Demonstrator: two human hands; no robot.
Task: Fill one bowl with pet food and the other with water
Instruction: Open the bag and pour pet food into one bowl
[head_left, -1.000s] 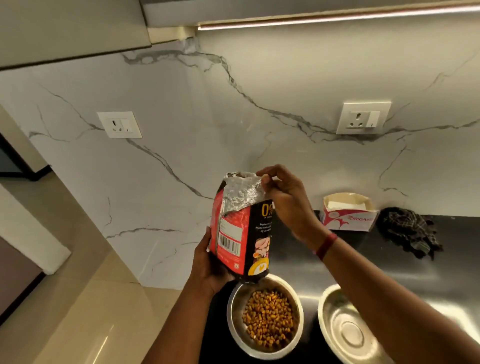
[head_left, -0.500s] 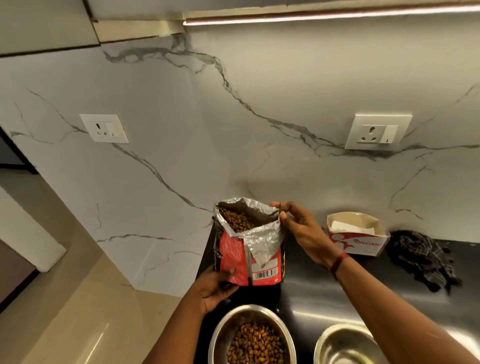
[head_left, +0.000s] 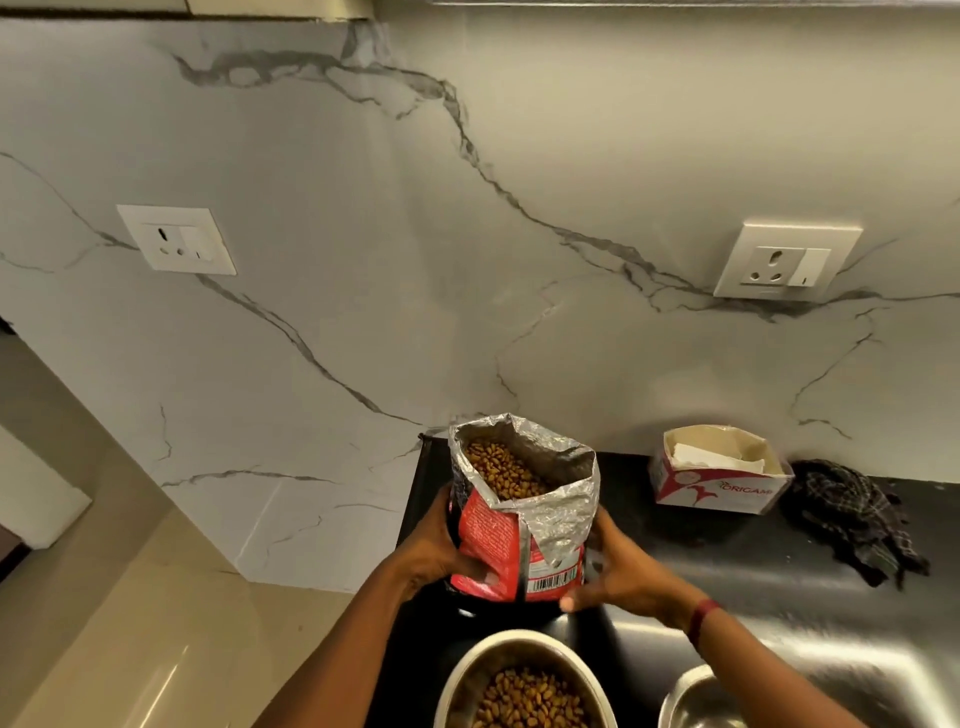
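Head view showed a red pet food bag with a silver foil lining (head_left: 519, 525) standing upright at the back left corner of the black countertop (head_left: 727, 577), mouth open, brown kibble visible inside.

1. Change of position. One second earlier the bag was raised and tipped over the food bowl, with the right hand pinching its foil top. It was then set down behind the bowl. The right hand had since dropped from the mouth of the bag to its lower right side.

2. Grip. The left hand (head_left: 436, 551) grasped the lower left side, thumb across the front panel. The right hand (head_left: 618, 577) cupped the lower right side, thumb at the bottom edge; its fingers were hidden behind the bag. Both hands held the bag, neither had let go.

3. Bowls. The round steel bowl (head_left: 470, 662) just in front of the bag held a layer of kibble. The second steel bowl (head_left: 691, 701), just beside it to the right, was cut off by the frame edge; no water was seen in the visible part.

4. Meaning for the task. The pour appeared finished, so the food half was judged complete. The water half was not yet done. The open bag could spill if knocked.
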